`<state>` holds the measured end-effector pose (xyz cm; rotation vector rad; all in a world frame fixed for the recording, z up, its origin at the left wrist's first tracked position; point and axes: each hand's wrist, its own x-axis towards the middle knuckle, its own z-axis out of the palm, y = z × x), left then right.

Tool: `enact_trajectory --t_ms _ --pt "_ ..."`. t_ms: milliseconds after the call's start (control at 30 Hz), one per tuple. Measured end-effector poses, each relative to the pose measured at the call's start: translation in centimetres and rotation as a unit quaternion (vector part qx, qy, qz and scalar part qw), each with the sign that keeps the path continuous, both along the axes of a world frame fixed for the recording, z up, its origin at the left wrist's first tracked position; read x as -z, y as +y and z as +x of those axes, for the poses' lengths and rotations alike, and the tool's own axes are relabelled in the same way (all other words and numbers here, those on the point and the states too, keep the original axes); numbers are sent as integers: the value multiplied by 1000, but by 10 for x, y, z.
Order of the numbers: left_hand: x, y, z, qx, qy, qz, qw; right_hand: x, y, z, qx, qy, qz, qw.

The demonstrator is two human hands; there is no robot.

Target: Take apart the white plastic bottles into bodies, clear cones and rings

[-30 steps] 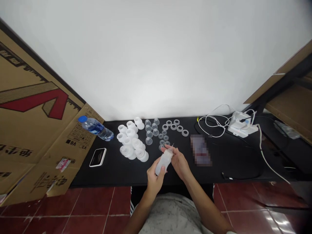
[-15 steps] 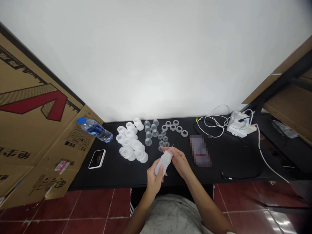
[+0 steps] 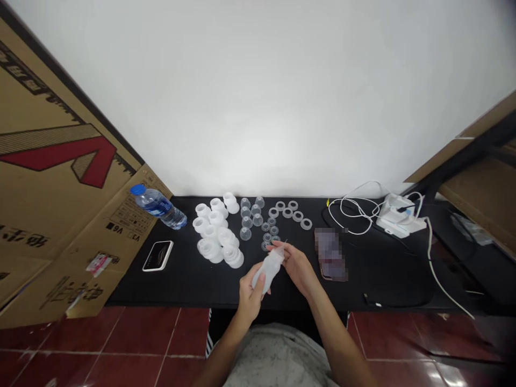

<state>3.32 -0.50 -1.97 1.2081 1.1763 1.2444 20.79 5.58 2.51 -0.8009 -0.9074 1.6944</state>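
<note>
My left hand (image 3: 250,294) is wrapped around the body of a frosted white baby bottle (image 3: 266,273), which tilts with its neck up to the right. At the neck, the closed fingers of my right hand (image 3: 297,269) pinch the top end; a thin clear bit sticks up there, too small to name. Just beyond my hands lie small clear ring discs (image 3: 266,237) and larger clear rings (image 3: 287,213). Clear dome caps (image 3: 246,221) stand in rows behind. Several white bottles (image 3: 209,231) are grouped to the left, some with tops on.
A water bottle (image 3: 159,207) with a blue cap leans by the cardboard box (image 3: 80,215) on the left. Near it lies a white phone (image 3: 158,256). To the right are a blurred-out phone (image 3: 330,253), a white power strip (image 3: 399,215) and loose cables (image 3: 357,210). A wall closes off the back.
The camera view has tilted a little. My hands and the bottle sit slightly further left in the picture, with the grip on the bottle much the same.
</note>
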Motion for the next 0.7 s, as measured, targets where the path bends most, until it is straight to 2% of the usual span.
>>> enact_trajectory --t_ms 100,200,367,467,567,633,700 --pt "-4 1 0 3 25 23 999 3 -2 3 0 -37 12 999" --pt "-7 1 0 -8 82 68 994 9 -5 3 36 -56 -8 998" --pt "-3 -1 2 -24 152 137 979 13 -11 -1 64 -90 -19 994" --pt "0 -1 3 -52 117 111 985 11 -7 -1 70 -98 -1 993" --pt "5 -5 4 -90 19 67 994 1 8 2 106 -122 52 986" --pt "10 -8 5 -98 -52 60 992 -10 22 2 106 -227 144 957" --pt "14 -11 8 -101 -94 75 988 -21 37 -6 61 -379 265 885"
